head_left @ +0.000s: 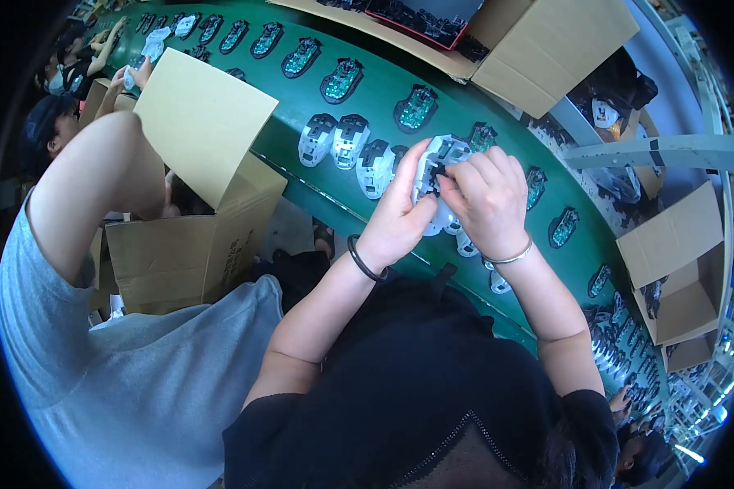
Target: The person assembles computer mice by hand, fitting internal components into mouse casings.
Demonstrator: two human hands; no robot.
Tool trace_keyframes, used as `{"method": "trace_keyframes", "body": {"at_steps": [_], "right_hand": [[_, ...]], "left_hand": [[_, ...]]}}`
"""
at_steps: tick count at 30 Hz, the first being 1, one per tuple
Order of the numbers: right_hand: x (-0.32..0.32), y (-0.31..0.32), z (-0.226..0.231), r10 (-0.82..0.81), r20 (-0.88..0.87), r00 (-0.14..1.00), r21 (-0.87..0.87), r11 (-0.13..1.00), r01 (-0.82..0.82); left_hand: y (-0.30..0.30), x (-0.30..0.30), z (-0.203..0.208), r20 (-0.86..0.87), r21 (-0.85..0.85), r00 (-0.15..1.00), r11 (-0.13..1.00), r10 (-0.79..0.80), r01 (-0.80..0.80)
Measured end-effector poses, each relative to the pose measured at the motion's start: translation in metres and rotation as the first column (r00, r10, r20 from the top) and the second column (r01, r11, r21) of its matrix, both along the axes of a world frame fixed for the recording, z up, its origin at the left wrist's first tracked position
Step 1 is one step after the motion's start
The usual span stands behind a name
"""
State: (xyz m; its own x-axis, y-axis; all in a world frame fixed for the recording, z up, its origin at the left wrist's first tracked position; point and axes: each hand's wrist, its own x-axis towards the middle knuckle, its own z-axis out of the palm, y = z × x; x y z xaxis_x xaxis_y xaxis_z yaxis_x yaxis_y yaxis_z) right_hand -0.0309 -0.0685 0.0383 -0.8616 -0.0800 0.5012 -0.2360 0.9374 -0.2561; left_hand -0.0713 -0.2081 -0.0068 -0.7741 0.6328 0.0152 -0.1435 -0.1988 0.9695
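Note:
My left hand [396, 213] is closed around a white and grey computer mouse shell [444, 150], held up over the green work surface with its inner side facing me. At the shell's middle, the fingers of my right hand [491, 200] are pinched on a small black part [435, 178], partly hidden by those fingers. Close to my left hand, more white mouse shells [373, 169] lie in a row along the near edge. Others lie below my hands, one of them a white shell [500, 283].
Mouse bases with green circuit boards [416, 108] line the green conveyor belt [334, 191]. At my left, a co-worker in a grey shirt [179, 350] reaches into an open cardboard box [179, 253]. Cardboard boxes [546, 57] stand beyond the belt, below a metal rail [669, 151].

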Motion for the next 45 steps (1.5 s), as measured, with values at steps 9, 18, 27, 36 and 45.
{"method": "trace_keyframes", "body": {"at_steps": [9,18,27,36,45], "right_hand": [[0.01,-0.001,-0.013,-0.136,0.105,0.985,-0.439,0.883,0.169],[0.017,-0.022,-0.05,0.005,0.174,0.985,-0.937,0.307,0.164],[0.098,0.047,-0.092,-0.025,0.238,0.971,-0.941,-0.255,0.224],[0.367,0.187,-0.199,-0.991,0.121,0.053,0.324,0.09,0.942],[0.292,0.109,-0.22,-0.691,0.472,0.548,-0.647,0.151,0.748]], "left_hand": [[-0.002,0.001,0.012,0.317,0.076,0.945,0.991,0.076,-0.105],[0.002,0.008,0.007,-0.022,0.001,0.993,0.993,0.114,-0.114],[0.057,0.041,-0.014,0.382,-0.048,0.861,0.923,-0.336,0.382],[0.091,0.055,-0.054,0.506,-0.319,0.801,0.793,-0.321,0.52],[0.097,0.066,-0.071,0.568,-0.203,0.734,0.8,-0.373,0.564]]}}
